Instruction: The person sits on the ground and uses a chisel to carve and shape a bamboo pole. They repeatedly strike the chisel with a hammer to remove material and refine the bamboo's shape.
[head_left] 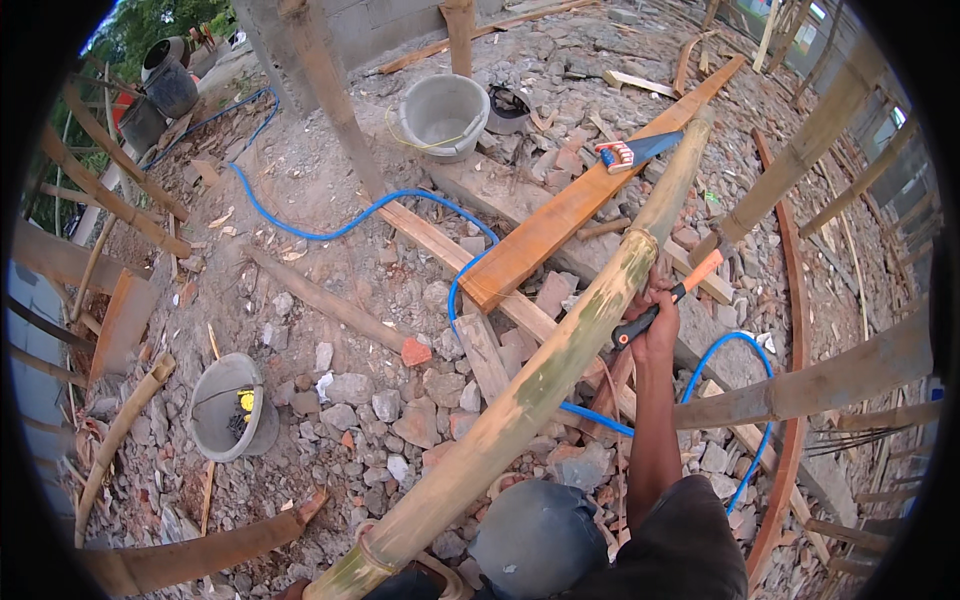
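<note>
My right hand [657, 318] is closed around a tool with a black-and-orange handle [702, 271]; its working end cannot be made out. The hand is against the right side of a thick bamboo pole [510, 418]. This pole slants from the bottom edge up to the upper right, with green patches and rough scraped marks. My left hand does not show. Beyond the pole, a handsaw [655, 146] with a blue blade and a red-and-white handle lies on a broad brown plank [560, 225]. A grey rounded shape [535, 540], seemingly cloth, fills the lower middle.
Broken stone and brick cover the ground. A blue hose [300, 236] winds beneath the timber and pole. One grey bucket [443, 118] stands at the back, another [233, 410] at left with dark and yellow bits inside. Upright bamboo posts [815, 150] stand at right.
</note>
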